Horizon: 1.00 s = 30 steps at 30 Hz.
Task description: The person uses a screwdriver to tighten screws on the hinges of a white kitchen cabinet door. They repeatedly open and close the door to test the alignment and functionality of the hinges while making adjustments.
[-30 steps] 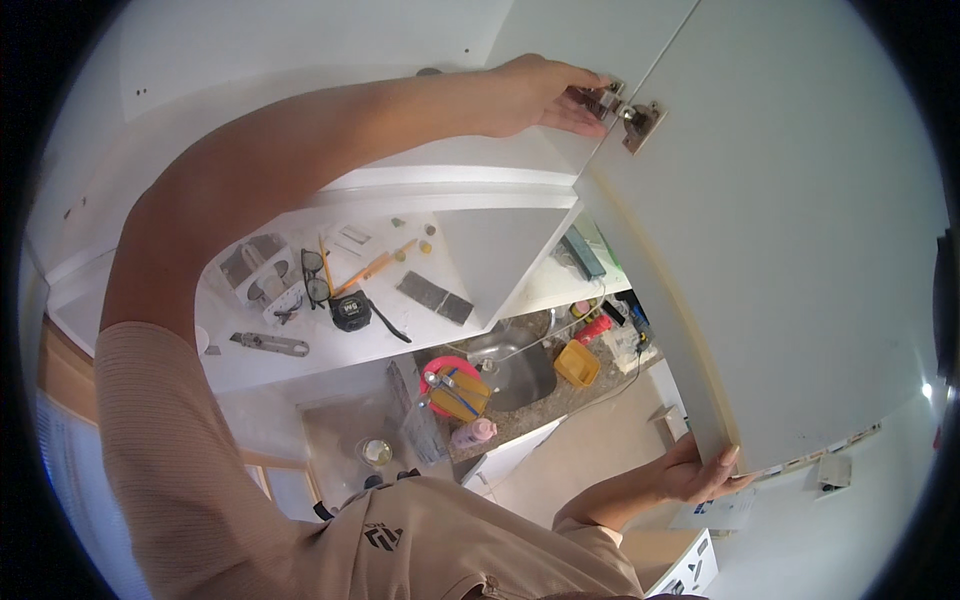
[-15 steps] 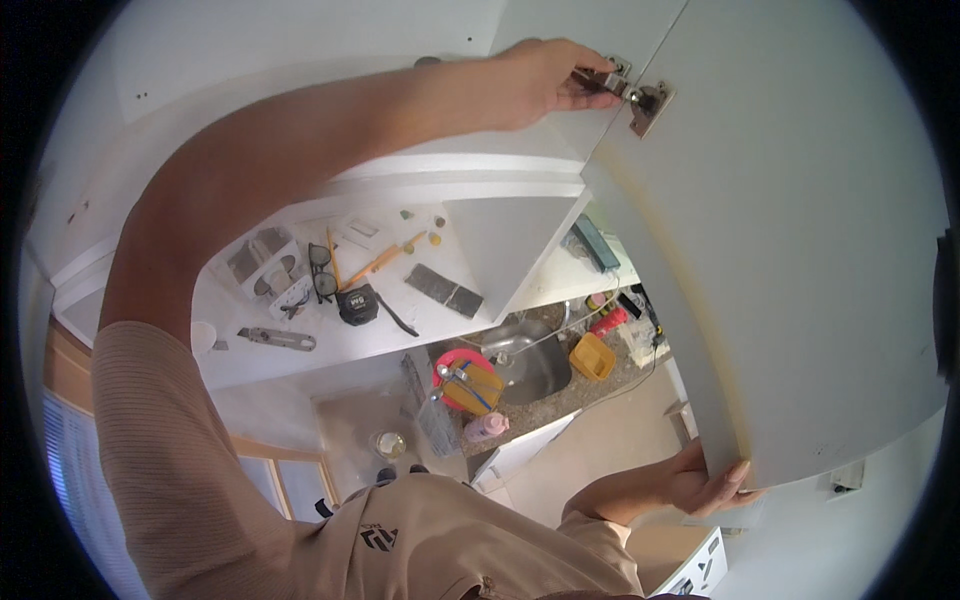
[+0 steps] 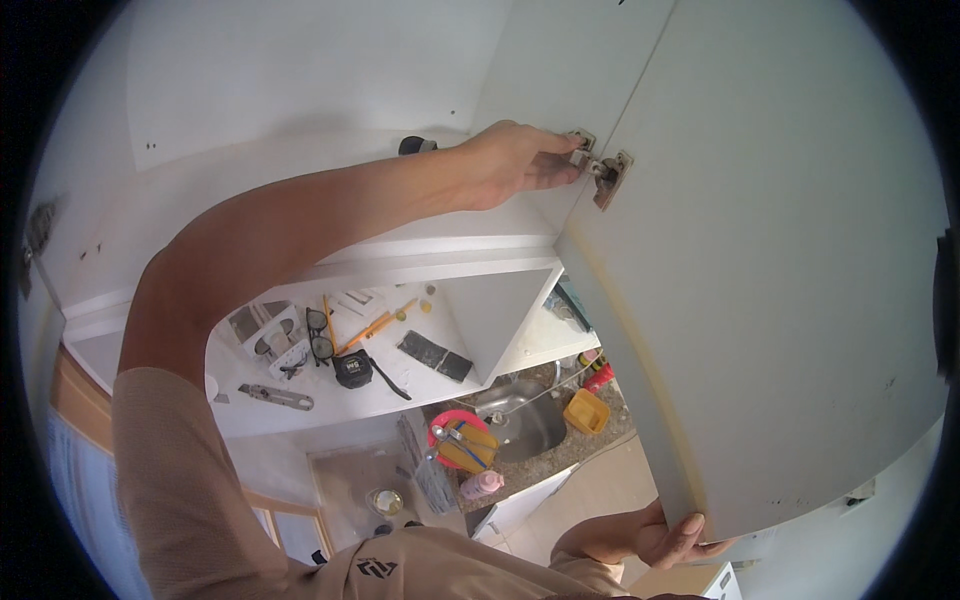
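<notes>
My left hand (image 3: 535,160) reaches up across the cabinet interior, fingers pinched on a metal hinge (image 3: 585,155) where the inner side wall meets the large white door (image 3: 770,300). The hinge cup (image 3: 611,185) is mounted on the door's inner face; my fingertips partly hide the hinge arm. Low in view, my right hand (image 3: 670,540) grips the bottom edge of the door, thumb on the near face and the other fingers partly hidden. A small dark object (image 3: 414,146) lies on the upper shelf behind my left forearm.
A lower white shelf (image 3: 300,420) holds a utility knife (image 3: 275,395), glasses (image 3: 318,335), a tape measure (image 3: 353,368) and a dark flat plate (image 3: 435,355). Below are a sink (image 3: 530,435), pink bowl (image 3: 440,430), yellow container (image 3: 587,411) and pink bottle (image 3: 481,484).
The whole scene sits lower in the frame, showing more of the upper cabinet. Both hands have shifted down and slightly left with it, still on the hinge and door edge.
</notes>
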Tool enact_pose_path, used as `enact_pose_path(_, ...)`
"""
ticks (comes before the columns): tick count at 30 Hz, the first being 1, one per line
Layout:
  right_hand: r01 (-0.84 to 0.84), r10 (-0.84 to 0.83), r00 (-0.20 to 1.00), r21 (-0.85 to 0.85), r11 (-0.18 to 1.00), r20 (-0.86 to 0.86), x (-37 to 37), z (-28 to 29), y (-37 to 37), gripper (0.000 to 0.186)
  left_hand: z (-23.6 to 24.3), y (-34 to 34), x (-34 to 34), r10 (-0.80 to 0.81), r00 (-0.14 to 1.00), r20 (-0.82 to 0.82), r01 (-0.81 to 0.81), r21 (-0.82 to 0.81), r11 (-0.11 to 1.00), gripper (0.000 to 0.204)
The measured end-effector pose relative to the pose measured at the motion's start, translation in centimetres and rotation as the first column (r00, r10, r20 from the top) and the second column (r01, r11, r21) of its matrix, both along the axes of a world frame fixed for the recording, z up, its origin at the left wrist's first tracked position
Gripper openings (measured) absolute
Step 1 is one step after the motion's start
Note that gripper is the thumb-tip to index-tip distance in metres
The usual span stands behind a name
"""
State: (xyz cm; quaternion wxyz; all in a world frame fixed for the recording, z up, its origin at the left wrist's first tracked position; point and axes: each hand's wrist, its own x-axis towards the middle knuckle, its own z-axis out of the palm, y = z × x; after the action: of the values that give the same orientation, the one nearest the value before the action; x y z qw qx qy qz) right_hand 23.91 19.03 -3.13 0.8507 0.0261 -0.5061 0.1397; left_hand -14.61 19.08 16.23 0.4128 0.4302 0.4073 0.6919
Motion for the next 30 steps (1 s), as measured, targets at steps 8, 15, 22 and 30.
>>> enact_pose_path(8,-0.036,0.032,0.996,-0.044,0.998,-0.086,1.2,-0.9,0.5,0.059,0.8,-0.7,1.0,0.029,0.995,-0.094,-0.033,-0.046,0.998,0.029)
enact_pose_path(15,-0.133,0.127,0.986,-0.046,0.990,-0.110,-0.1,0.2,-0.5,0.057,-0.1,0.4,0.5,0.053,0.998,-0.036,-0.053,0.006,0.999,0.032)
enact_pose_path(22,-0.102,0.084,0.995,-0.442,0.891,-0.059,-0.4,1.3,-3.0,0.108,-1.1,1.1,-1.7,-0.027,1.000,-0.002,0.027,0.020,0.999,0.043)
enact_pose_path(30,0.077,-0.080,0.997,-0.170,0.982,-0.009,0.4,0.2,-0.1,0.057,-0.9,2.3,-3.3,-0.118,0.952,-0.284,0.114,-0.028,0.993,0.051)
